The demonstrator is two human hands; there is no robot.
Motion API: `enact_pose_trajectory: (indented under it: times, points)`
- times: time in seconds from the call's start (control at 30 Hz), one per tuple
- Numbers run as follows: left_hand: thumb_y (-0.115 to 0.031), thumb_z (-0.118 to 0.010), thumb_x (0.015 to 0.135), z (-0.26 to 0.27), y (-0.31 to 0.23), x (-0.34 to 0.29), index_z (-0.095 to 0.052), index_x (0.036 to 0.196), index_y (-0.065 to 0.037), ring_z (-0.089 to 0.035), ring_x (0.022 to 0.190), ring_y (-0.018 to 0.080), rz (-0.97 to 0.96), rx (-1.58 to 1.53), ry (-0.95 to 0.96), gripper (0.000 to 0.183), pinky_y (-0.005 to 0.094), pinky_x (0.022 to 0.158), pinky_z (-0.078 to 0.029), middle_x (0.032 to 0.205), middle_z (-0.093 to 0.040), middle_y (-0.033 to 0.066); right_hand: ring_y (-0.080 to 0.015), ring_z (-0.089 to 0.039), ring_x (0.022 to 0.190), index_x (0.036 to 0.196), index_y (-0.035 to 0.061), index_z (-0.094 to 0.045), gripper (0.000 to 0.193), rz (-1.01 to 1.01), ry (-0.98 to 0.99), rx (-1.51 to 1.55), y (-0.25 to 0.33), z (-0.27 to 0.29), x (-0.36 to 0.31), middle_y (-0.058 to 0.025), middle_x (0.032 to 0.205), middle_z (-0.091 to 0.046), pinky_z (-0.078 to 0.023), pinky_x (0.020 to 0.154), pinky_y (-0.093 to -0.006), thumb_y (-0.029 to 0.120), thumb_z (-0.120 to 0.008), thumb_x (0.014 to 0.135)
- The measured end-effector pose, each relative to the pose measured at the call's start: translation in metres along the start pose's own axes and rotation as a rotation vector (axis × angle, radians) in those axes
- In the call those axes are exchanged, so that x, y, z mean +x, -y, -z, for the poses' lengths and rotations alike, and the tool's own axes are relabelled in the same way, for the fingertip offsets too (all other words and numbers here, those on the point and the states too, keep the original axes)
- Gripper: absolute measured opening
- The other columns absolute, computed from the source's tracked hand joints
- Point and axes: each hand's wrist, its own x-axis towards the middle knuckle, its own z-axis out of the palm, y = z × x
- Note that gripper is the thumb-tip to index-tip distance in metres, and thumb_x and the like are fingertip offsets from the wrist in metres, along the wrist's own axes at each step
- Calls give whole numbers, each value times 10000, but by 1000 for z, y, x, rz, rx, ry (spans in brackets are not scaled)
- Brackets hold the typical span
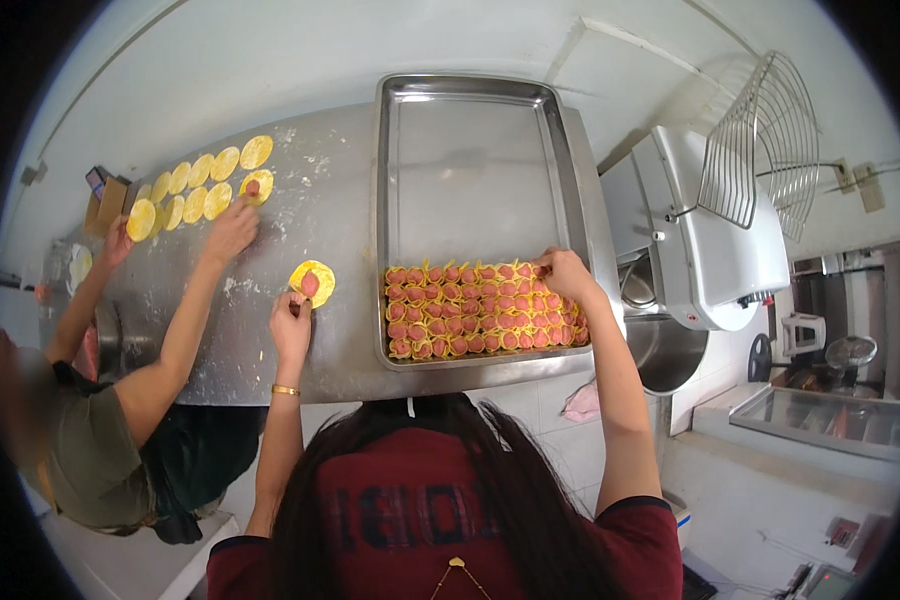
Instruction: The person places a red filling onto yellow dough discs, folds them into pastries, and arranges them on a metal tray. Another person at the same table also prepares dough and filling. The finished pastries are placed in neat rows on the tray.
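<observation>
At eight o'clock from the tray [470,180], note the meat-topped wrapper [325,281], likely light, soft, tearable, best gripped by rim, with left hand [291,325] pinching its edge, right hand [568,275] a dumpling [526,271] inside at five o'clock.

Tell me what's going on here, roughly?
The person's left hand is at a yellow round wrapper with pink filling on it, on the metal table. The right hand is at the back right of the rows of pink-topped dumplings, which take up the near part of the metal tray. To the left, a co-worker's right hand reaches to another filled wrapper, beside two rows of yellow wrappers.
</observation>
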Motion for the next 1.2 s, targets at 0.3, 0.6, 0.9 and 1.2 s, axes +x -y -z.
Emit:
enact_pose_trajectory:
  times: [0.3,0.6,0.9,1.2]
  points:
    - [-17,-624,784,5,20,-8,-566,892,4,-631,709,155,88,-196,1,124,298,660,-494,801,-639,106,-277,-648,782,1020,69,-691,392,-96,-3,89,3,3,-2,-164,948,-668,-507,757,-321,-61,-516,694]
    - [-106,-633,796,0,17,-3,-630,924,-16,-669,738,229,173,-128,-60,156,331,676,-511,810,-675,134,-349,-652,838,968,40,-700,315,-123,-45,18,2,-4,-1,-217,877,-658,-504,776,-373,18,-504,721]
    - [-147,-499,877,-2,25,7,-551,967,-49,-609,791,177,544,-1043,113,142,309,717,-519,893,-586,69,-293,-618,986,1114,29,-625,395,48,-396,427,128,-26,3,-162,1099,-605,-500,798,-367,-57,-521,742]
    - [-153,-422,908,30,24,-18,-494,1060,-50,-605,958,183,626,-1401,342,198,333,848,-519,1085,-567,76,-130,-592,813,1093,-34,-600,266,-179,-21,1217,299,-183,26,-88,941,-640,-473,709,-246,121,-608,877]
